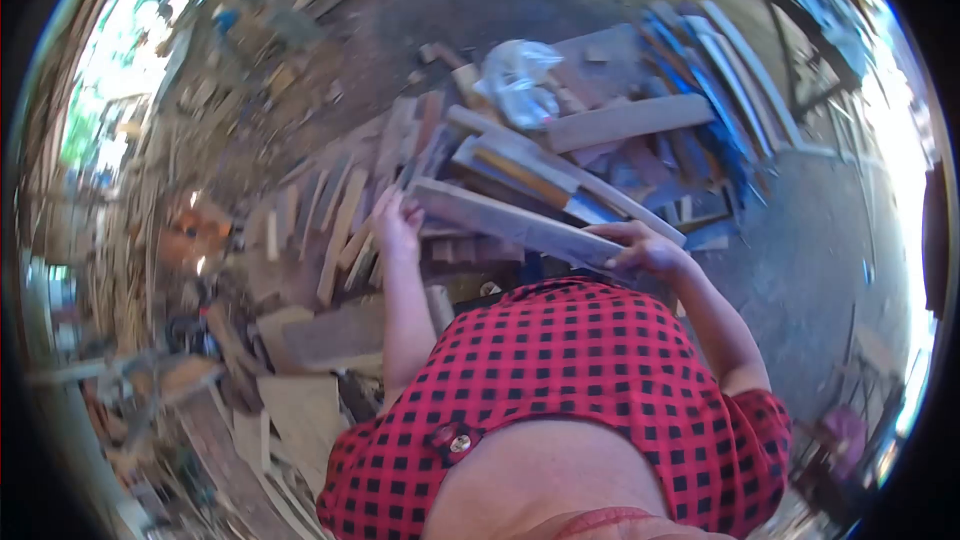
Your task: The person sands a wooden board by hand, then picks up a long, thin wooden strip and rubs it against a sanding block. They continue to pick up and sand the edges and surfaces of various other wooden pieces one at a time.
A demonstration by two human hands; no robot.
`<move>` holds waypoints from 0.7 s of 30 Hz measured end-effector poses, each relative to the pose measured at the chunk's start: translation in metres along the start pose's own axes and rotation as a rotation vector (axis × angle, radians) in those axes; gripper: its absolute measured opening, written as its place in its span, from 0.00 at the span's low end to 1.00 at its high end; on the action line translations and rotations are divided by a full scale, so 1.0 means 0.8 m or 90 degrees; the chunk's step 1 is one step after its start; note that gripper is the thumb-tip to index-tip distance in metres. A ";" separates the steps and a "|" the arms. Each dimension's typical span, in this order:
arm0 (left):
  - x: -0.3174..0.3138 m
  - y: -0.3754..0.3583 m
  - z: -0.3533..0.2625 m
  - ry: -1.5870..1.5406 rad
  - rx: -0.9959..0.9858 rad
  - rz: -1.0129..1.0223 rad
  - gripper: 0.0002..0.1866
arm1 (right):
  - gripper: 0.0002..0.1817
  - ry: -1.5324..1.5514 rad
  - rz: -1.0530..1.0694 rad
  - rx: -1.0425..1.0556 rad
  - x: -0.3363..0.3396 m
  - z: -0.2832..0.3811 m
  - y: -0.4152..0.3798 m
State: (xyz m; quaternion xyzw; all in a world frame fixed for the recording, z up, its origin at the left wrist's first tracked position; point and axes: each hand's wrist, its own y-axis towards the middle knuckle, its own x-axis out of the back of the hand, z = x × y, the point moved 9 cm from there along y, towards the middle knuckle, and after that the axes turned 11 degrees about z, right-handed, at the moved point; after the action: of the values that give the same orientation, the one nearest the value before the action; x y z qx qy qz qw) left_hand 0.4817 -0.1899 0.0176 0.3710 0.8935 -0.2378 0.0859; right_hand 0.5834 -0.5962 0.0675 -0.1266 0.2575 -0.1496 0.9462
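Observation:
A long wooden board (510, 222) is held in front of my body, slanting down from left to right. My right hand (650, 250) is closed on its right end, with the fingers over the top face. At the opposite end, my left hand (397, 220) has its fingers bent against the board's edge; motion blur softens their exact grip. Just beyond the board lies a pile of loose planks, among them a brownish plank (525, 177) and a wide pale plank (630, 123).
A white plastic bag (520, 80) rests on the pile. Long strips (745, 70) lean together at the far right beside blue sheeting. Short wood pieces (340, 205) lie in rows at the left. Scraps and a flat panel (302, 415) cover the lower left floor.

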 end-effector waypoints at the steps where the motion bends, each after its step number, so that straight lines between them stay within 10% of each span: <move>1: 0.009 -0.003 0.002 0.106 -0.055 -0.030 0.23 | 0.41 -0.046 0.031 -0.029 -0.008 0.006 0.002; 10: 0.014 0.027 0.045 0.174 -0.001 0.203 0.16 | 0.28 0.078 -0.005 0.003 0.017 -0.025 -0.006; 14: 0.010 0.022 0.065 0.170 0.070 0.144 0.15 | 0.20 0.292 -0.317 0.081 0.073 -0.053 -0.049; 21: -0.039 0.040 0.086 0.204 0.122 0.172 0.17 | 0.32 0.128 -0.658 0.123 0.144 -0.066 -0.064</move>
State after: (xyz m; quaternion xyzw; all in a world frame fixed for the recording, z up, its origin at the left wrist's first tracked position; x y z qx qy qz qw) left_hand 0.5245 -0.2235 -0.0440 0.5266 0.8113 -0.2461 -0.0622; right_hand 0.6389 -0.6925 -0.0121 -0.1345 0.2358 -0.6303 0.7273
